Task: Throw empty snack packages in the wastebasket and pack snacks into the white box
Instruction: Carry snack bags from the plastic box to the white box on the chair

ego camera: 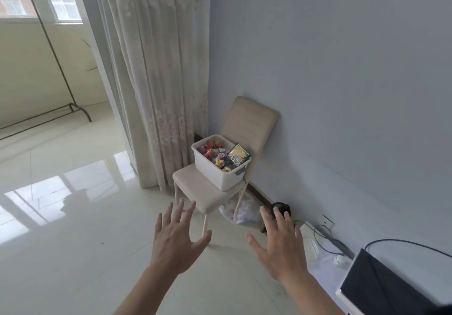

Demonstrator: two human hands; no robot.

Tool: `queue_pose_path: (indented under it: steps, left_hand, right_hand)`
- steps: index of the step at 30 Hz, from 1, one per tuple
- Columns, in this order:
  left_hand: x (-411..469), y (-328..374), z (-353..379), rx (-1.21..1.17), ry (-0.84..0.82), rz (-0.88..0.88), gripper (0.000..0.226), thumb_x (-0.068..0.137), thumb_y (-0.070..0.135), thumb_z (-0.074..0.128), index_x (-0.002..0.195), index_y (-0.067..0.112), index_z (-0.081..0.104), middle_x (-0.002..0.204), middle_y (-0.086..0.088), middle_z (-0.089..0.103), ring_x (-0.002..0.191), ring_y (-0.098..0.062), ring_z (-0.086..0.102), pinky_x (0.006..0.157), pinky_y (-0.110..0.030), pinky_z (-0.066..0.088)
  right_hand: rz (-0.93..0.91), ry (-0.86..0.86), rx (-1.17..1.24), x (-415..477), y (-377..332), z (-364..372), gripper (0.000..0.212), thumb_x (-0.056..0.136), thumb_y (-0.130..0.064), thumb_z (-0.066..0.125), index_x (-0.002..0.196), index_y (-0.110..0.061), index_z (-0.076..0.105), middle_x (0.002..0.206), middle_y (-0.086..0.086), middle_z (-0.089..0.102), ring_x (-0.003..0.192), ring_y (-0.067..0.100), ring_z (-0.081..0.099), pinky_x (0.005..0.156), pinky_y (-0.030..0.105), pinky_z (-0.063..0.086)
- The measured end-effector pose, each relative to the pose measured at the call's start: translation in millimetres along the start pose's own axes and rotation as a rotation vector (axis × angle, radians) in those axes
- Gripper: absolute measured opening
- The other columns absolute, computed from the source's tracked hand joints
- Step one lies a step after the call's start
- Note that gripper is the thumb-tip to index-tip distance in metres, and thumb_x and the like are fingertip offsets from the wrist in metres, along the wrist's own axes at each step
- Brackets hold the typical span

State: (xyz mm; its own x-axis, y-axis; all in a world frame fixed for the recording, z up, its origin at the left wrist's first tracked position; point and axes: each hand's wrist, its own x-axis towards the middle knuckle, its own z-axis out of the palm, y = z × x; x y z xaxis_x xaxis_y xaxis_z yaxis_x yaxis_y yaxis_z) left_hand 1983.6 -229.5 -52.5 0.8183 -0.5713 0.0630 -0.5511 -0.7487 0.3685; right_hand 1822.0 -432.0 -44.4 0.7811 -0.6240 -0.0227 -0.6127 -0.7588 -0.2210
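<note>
A white box (215,174) stands on the seat of a beige chair (195,192) against the wall. It holds several colourful snack packs, and a green and orange packet (238,157) sticks up at its right side. My left hand (177,237) and my right hand (277,239) are both stretched out in front of me, fingers spread, holding nothing, well short of the chair. A crumpled white plastic bag (241,213) lies on the floor under the chair. A dark round object (281,208) sits by the wall behind my right hand.
A long pale curtain (156,82) hangs left of the chair. Cables (327,237) and a white strip lie along the wall at right. A white device with a dark top (381,287) fills the bottom right corner. Glossy floor tiles (73,217) spread to the left, with a metal rack (61,75) beyond.
</note>
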Motion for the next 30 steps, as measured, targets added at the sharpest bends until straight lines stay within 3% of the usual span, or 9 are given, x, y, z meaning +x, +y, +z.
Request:
queue_pose_path:
  steps: [6, 14, 20, 30]
  left_hand:
    - [58.5, -4.4, 20.0, 0.005, -0.051, 0.023, 0.099, 0.075, 0.085, 0.022, 0.162, 0.039, 0.009, 0.171, 0.007, 0.005, 0.157, -0.017, -0.01, 0.128, -0.042, -0.005]
    - [161.8, 3.8, 53.4, 0.028, -0.092, -0.024, 0.095, 0.078, 0.084, 0.024, 0.161, 0.041, 0.007, 0.171, 0.009, 0.004, 0.157, -0.015, -0.008, 0.128, -0.041, -0.005]
    - [258.2, 31.8, 78.6, -0.007, -0.108, -0.081, 0.09, 0.084, 0.079, 0.037, 0.161, 0.04, 0.011, 0.171, 0.008, 0.008, 0.158, -0.017, -0.002, 0.129, -0.042, 0.001]
    - [376.6, 69.1, 112.1, 0.022, -0.081, -0.157, 0.09, 0.085, 0.079, 0.038, 0.161, 0.037, 0.012, 0.171, 0.005, 0.007, 0.158, -0.02, 0.001, 0.128, -0.043, 0.01]
  right_hand:
    - [0.024, -0.025, 0.03, 61.0, -3.6, 19.0, 0.088, 0.081, -0.083, 0.016, 0.158, -0.042, 0.005, 0.168, 0.0, 0.011, 0.155, 0.027, 0.004, 0.123, 0.052, 0.017]
    - [-0.007, -0.087, 0.068, 186.5, 4.6, 35.6, 0.093, 0.076, -0.085, 0.006, 0.158, -0.042, 0.006, 0.169, 0.001, 0.01, 0.155, 0.027, 0.004, 0.124, 0.053, 0.016]
    - [-0.038, -0.125, 0.086, 295.6, 38.3, 36.4, 0.085, 0.086, -0.083, 0.023, 0.158, -0.04, 0.012, 0.167, 0.002, 0.016, 0.154, 0.027, 0.013, 0.122, 0.054, 0.022]
    - [-0.054, -0.153, 0.068, 425.2, 74.3, 40.7, 0.093, 0.078, -0.085, 0.011, 0.158, -0.038, 0.014, 0.167, 0.003, 0.02, 0.153, 0.029, 0.016, 0.121, 0.05, 0.024]
